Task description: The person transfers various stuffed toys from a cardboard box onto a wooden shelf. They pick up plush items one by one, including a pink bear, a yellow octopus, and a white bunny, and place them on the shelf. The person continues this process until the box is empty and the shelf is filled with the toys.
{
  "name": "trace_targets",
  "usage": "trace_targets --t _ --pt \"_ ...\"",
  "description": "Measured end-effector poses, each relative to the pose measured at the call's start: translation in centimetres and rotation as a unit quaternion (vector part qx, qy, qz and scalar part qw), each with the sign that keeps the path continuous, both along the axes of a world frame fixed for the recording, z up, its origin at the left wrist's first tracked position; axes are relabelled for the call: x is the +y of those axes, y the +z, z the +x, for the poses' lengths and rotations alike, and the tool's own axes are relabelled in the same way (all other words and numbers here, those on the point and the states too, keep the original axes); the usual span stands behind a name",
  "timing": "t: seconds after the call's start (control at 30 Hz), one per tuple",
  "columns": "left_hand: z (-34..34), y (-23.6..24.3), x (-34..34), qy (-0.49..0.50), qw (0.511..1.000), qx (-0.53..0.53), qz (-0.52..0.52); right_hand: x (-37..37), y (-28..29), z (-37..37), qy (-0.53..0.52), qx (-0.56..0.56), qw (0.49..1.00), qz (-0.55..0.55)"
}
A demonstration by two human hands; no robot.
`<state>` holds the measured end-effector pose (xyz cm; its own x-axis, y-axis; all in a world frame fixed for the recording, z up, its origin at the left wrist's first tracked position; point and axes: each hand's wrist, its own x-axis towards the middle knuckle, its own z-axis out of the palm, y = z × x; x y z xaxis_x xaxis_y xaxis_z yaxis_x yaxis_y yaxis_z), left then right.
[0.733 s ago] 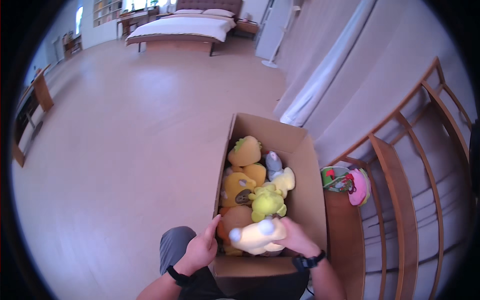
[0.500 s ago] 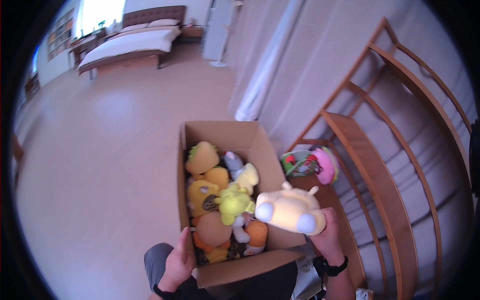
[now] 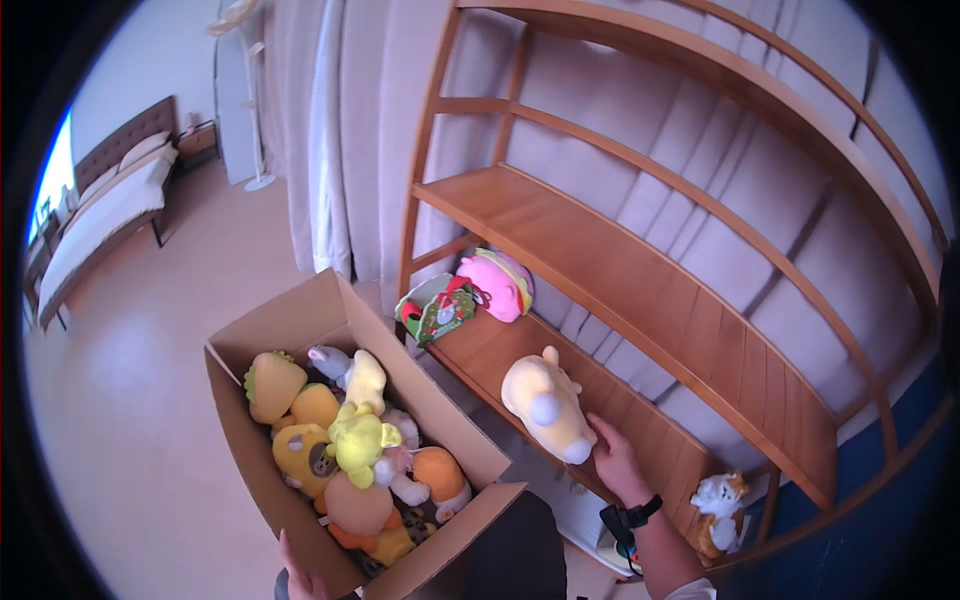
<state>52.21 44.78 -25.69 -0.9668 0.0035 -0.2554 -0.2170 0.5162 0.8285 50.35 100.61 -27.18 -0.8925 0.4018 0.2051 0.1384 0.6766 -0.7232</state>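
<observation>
My right hand point(image 3: 615, 460) grips a cream plush toy with pale round pads point(image 3: 540, 405) over the lower board of a wooden shelf unit point(image 3: 640, 290). At the lower left, my left hand point(image 3: 300, 572) rests against the side of a cardboard box point(image 3: 323, 305), fingers extended, its lower part out of frame. The box holds several plush toys, including a yellow-green one point(image 3: 360, 440) on top and an orange-and-white one point(image 3: 440, 480). On that board lie a pink plush point(image 3: 495, 285) and a green, red-trimmed item point(image 3: 440, 318); a white-and-orange animal plush point(image 3: 718, 515) is at the other end.
Beige curtains point(image 3: 360, 120) hang behind the shelves. A white stand point(image 3: 255, 130) is near the back wall. A bed point(image 3: 120, 210) and small bedside table point(image 3: 197, 140) are at the upper left, across the pale floor point(image 3: 150, 420).
The view has swung right toward the shelves. My right hand has lifted the cream toy out of the box and moved it rightward over the lower board.
</observation>
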Motion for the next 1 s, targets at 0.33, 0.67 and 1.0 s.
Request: trace_targets --t 0.33,0.67,1.0 --pt "0.2 0.4 1.0 -0.015 0.997 0.043 -0.062 -3.9 2.8 -2.7 -0.032 -0.221 0.790 -0.571" --pt "0.1 0.3 1.1 0.030 0.999 -0.002 -0.017 -4.6 2.9 -6.6 0.063 -0.226 0.772 -0.591" --pt "0.4 -0.5 1.0 0.045 0.998 0.002 0.048 -6.1 2.0 -5.4 0.107 0.081 0.884 -0.448"
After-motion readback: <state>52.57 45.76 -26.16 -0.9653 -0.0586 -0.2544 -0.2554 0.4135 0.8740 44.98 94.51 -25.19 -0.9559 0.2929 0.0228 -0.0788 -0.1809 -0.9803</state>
